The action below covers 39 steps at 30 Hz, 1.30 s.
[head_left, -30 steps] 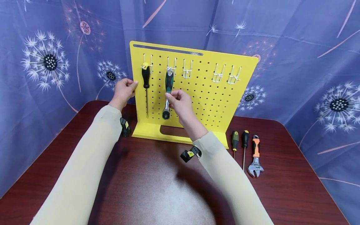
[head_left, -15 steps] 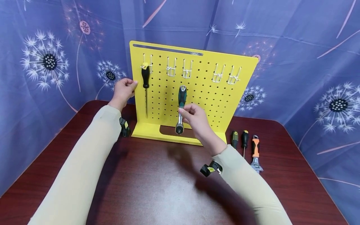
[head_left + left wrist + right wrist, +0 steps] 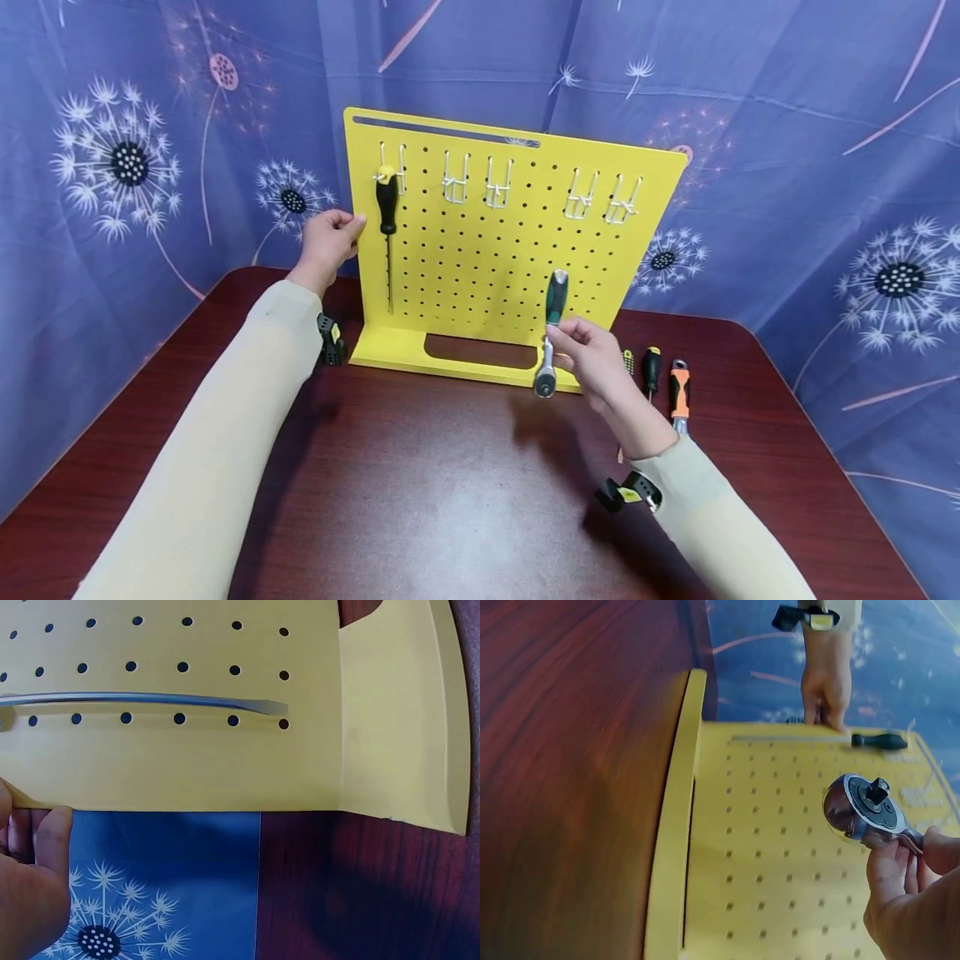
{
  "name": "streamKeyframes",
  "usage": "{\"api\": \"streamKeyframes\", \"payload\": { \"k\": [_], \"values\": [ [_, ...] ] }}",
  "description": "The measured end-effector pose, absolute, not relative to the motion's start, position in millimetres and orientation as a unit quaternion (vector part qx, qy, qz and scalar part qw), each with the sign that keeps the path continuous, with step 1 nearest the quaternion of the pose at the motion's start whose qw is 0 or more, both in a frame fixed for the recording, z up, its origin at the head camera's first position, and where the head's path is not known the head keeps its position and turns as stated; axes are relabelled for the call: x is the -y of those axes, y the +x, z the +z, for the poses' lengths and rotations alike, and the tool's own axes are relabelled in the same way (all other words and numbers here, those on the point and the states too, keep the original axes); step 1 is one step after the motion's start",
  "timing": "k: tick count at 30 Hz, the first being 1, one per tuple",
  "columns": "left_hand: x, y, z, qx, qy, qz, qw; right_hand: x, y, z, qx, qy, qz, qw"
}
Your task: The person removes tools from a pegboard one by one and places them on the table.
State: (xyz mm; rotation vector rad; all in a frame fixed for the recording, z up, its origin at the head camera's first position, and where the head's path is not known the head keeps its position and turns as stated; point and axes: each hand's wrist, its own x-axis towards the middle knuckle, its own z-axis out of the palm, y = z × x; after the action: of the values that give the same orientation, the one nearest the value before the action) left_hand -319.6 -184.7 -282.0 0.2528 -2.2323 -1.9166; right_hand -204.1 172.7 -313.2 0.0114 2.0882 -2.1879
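My right hand [image 3: 596,358] pinches a ratchet wrench [image 3: 553,312] by its metal shank, green-and-black handle up and round head down, in front of the board's lower right. In the right wrist view the ratchet head [image 3: 866,806] shows its square drive. My left hand [image 3: 327,246] pinches the left edge of the yellow pegboard [image 3: 480,275], thumb on the front; the left wrist view shows that hand [image 3: 34,877] at the edge. Beside it a black screwdriver [image 3: 387,204] with a yellow cap hangs from a white hook, its long blade pointing down.
Along the board's top sit more white hooks [image 3: 455,187] with nothing on them. On the dark red table [image 3: 420,483], right of the board, lie a black screwdriver [image 3: 652,371], another partly hidden screwdriver [image 3: 628,361] and an orange-handled adjustable wrench [image 3: 680,392], partly behind my right forearm.
The ratchet wrench has come off its white hook and moved right and down in my right hand, away from the board. My left hand stays at the board's edge.
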Motion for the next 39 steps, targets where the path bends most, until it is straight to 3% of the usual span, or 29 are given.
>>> {"api": "streamKeyframes", "payload": {
  "k": [39],
  "values": [
    [190.0, -319.4, -277.3, 0.747, 0.093, -0.65, 0.101, -378.0, -195.2, -357.0, -0.762, 0.135, -0.623, 0.115]
  ]
}}
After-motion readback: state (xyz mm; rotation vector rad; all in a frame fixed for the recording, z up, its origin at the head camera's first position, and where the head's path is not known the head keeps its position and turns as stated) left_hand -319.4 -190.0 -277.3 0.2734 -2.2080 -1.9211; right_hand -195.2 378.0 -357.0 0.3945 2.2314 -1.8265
